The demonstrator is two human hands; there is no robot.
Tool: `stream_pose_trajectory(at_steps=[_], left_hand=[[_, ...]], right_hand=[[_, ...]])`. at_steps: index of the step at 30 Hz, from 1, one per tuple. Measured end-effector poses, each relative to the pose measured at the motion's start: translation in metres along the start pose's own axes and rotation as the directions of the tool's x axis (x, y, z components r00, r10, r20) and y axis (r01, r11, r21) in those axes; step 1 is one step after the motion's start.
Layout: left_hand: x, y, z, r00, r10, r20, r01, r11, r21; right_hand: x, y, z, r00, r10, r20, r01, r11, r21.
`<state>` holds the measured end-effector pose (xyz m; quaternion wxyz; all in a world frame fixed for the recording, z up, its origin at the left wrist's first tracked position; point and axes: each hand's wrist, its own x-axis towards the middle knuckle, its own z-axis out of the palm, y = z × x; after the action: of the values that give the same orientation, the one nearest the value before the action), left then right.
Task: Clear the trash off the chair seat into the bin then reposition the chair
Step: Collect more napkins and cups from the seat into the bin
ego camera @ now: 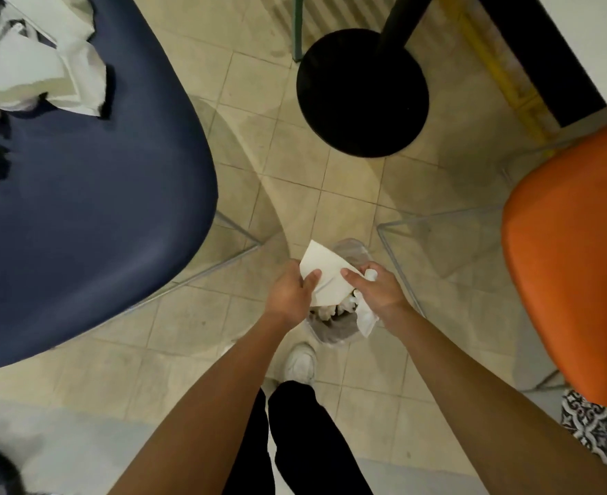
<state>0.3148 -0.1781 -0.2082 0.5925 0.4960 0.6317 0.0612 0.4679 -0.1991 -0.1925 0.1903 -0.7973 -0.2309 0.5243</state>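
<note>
left hand (289, 292) + right hand (379, 294) | both pinch paper sheet (327, 276) | above bin (329, 335)

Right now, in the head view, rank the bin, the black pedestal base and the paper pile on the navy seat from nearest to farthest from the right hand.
1. Bin, directly beneath the right hand holding the paper sheet.
2. Black pedestal base, on the floor ahead.
3. Paper pile, far left on the navy seat.
</note>
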Motion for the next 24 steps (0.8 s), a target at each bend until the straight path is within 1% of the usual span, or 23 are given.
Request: stream_pose_trajectory(at_steps=[4,6,8,10,12,15,18,21,24], left_hand=[[0.021,-0.016,0.027,0.997,-0.072,0.010,0.072,0.997,-0.010],[0.035,-0.025,0.038,0.995,-0.097,0.033,0.098,0.994,-0.049],[0.057,-0.034,0.052,0.994,-0.093,0.064,0.100,0.988,-0.120],[0.076,-0.040,0.067,0.985,-0.132,0.107,0.146,0.979,-0.140],[0.089,-0.046,0.081,0.968,-0.213,0.133,0.225,0.970,-0.086],[0.113,-0.059,0.103,0.951,-0.276,0.142,0.283,0.959,-0.028],[0.131,-0.071,0.120,0.941,-0.306,0.143,0.315,0.948,-0.046],[0.149,-0.083,0.134,0.933,-0.340,0.114,0.347,0.937,-0.048],[0.162,-0.092,0.144,0.936,-0.340,0.088,0.345,0.938,-0.044]], right_hand=[[0.023,0.023,0.001,0.998,0.067,-0.009,-0.066,0.995,0.076],[0.038,0.033,0.002,0.993,0.117,-0.005,-0.116,0.985,0.127],[0.059,0.045,0.004,0.989,0.145,-0.038,-0.136,0.976,0.169],[0.080,0.061,0.004,0.981,0.173,-0.093,-0.158,0.976,0.147],[0.093,0.075,0.007,0.973,0.190,-0.130,-0.177,0.979,0.104],[0.117,0.100,0.015,0.975,0.160,-0.151,-0.167,0.985,-0.034],[0.137,0.117,0.026,0.975,0.161,-0.152,-0.182,0.973,-0.139],[0.157,0.132,0.038,0.975,0.171,-0.143,-0.187,0.977,-0.104],[0.172,0.140,0.046,0.974,0.181,-0.140,-0.194,0.977,-0.086]])
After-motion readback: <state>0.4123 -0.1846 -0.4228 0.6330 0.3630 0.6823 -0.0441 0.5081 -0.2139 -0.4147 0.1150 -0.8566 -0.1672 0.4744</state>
